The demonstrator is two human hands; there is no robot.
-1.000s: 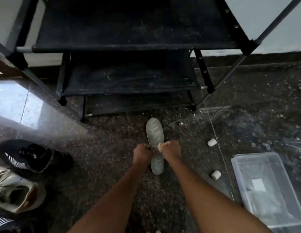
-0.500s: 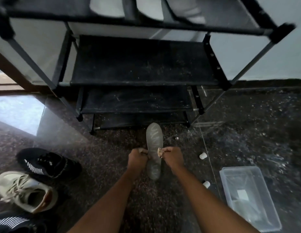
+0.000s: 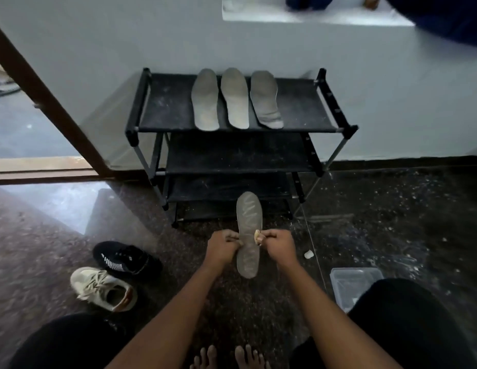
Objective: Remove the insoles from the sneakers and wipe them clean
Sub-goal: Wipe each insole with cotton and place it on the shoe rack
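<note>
Insole (image 3: 248, 219) sits between your two grips, its toe end reaching out beyond them and its heel end back toward your wrists. Your left grip (image 3: 222, 247) pinches one long edge at mid-length. Your right grip (image 3: 281, 247) is clenched on a small pale wad (image 3: 257, 237) touching the opposite edge. It looks thin, light and floppy, so hold it at the waist and brace behind each stroke.
</note>
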